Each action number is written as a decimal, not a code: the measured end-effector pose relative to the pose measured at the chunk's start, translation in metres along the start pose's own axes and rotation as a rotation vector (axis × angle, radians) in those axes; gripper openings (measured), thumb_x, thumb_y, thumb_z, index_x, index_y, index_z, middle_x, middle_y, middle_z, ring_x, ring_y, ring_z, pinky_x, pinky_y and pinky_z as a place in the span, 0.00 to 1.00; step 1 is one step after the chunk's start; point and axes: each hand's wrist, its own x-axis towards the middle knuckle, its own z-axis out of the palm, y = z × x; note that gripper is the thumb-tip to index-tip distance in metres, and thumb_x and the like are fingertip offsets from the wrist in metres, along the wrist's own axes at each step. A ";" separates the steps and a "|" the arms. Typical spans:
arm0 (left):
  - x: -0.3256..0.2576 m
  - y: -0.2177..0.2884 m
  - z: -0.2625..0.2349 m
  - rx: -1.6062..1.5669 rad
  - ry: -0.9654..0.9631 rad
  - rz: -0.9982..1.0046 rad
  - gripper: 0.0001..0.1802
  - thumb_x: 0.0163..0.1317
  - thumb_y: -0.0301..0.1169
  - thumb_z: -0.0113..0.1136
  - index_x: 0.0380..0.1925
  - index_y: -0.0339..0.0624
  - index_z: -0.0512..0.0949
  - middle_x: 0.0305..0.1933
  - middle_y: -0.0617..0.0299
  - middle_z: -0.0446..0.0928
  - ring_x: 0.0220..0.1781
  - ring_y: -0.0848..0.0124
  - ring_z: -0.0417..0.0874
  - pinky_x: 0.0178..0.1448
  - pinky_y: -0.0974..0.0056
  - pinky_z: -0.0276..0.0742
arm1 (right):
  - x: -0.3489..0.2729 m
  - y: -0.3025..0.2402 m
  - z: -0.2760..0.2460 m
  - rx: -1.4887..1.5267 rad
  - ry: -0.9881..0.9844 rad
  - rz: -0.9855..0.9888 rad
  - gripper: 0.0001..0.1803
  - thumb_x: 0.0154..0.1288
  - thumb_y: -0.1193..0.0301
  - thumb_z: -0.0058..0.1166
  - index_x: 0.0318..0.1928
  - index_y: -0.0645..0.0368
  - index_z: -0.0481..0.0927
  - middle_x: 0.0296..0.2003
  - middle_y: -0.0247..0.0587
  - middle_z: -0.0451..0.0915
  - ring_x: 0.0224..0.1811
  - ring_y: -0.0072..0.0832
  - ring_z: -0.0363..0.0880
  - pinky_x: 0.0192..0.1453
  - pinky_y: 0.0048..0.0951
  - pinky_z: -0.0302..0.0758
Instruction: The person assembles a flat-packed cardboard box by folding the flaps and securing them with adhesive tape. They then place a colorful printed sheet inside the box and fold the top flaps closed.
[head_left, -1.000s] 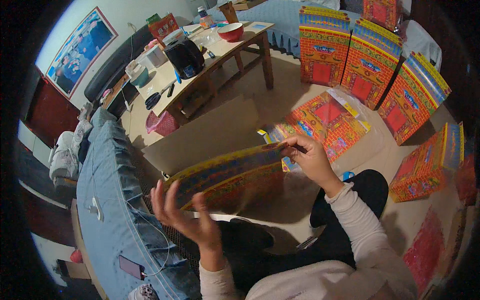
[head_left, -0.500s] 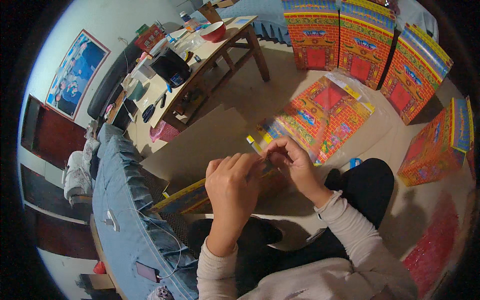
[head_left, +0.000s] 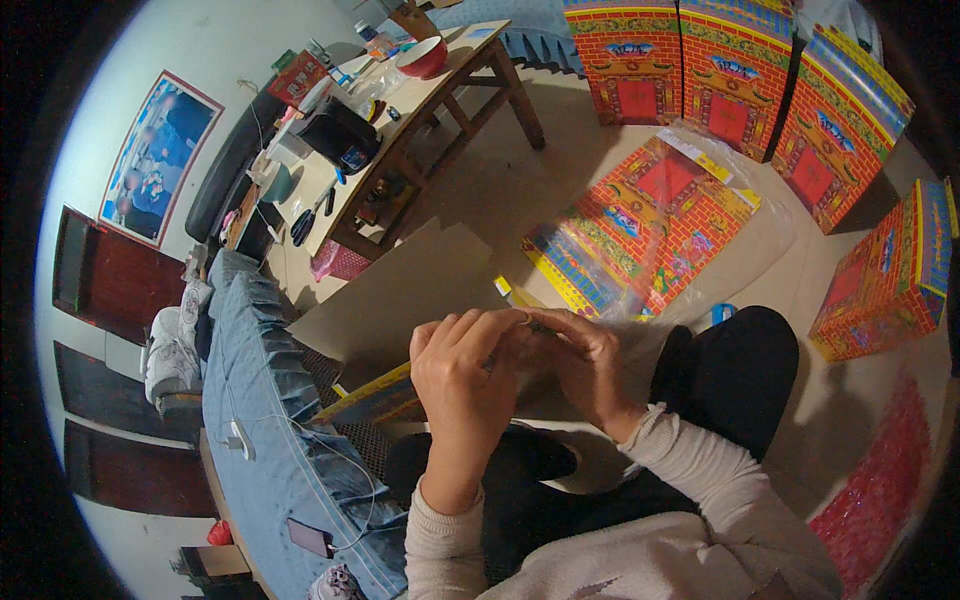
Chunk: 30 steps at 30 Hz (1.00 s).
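Observation:
My left hand (head_left: 465,375) and my right hand (head_left: 592,372) meet in front of me, fingers curled and thumb sides together. Both are closed in a pinch; whatever sits between the fingertips is too small and hidden to make out. Below and behind them stands a folded cardboard panel (head_left: 400,290), its plain grey-brown inner face showing. Its colourful printed edge (head_left: 372,402) runs out to the left of my left hand. Beyond my right hand, a flat red brick-patterned cardboard sheet (head_left: 625,225) lies on the floor, partly under clear plastic film (head_left: 770,235).
Brick-patterned boxes stand upright at the back right, one (head_left: 630,75) beside others; another box (head_left: 880,280) is at the right. A wooden table (head_left: 455,60) holds a red bowl (head_left: 422,58) and a black appliance (head_left: 340,135). On the left, a blue-covered sofa (head_left: 250,400) carries a phone (head_left: 310,537).
My right hand has turned and closed in against my left hand, its fingers now folded over. The view has shifted slightly, and the cardboard things stay in place.

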 end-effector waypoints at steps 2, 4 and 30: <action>0.002 0.003 0.004 -0.057 0.054 0.004 0.08 0.54 0.27 0.71 0.36 0.46 0.85 0.32 0.62 0.83 0.36 0.62 0.83 0.48 0.59 0.71 | -0.003 0.014 -0.010 0.173 0.035 0.015 0.18 0.66 0.88 0.56 0.55 0.68 0.82 0.51 0.41 0.86 0.54 0.27 0.84 0.60 0.31 0.81; -0.001 0.001 0.002 -0.066 0.084 -0.001 0.09 0.53 0.28 0.71 0.36 0.46 0.84 0.31 0.62 0.82 0.35 0.61 0.83 0.47 0.58 0.71 | -0.005 0.017 -0.007 0.090 0.011 0.000 0.16 0.66 0.85 0.57 0.54 0.68 0.82 0.49 0.41 0.85 0.53 0.27 0.84 0.60 0.32 0.81; -0.143 -0.144 -0.016 -0.537 0.770 -0.707 0.27 0.77 0.35 0.58 0.69 0.35 0.66 0.66 0.52 0.71 0.68 0.64 0.72 0.74 0.60 0.64 | 0.016 0.010 -0.019 -1.162 0.097 -0.192 0.13 0.72 0.66 0.65 0.42 0.66 0.82 0.27 0.40 0.78 0.28 0.22 0.72 0.36 0.28 0.73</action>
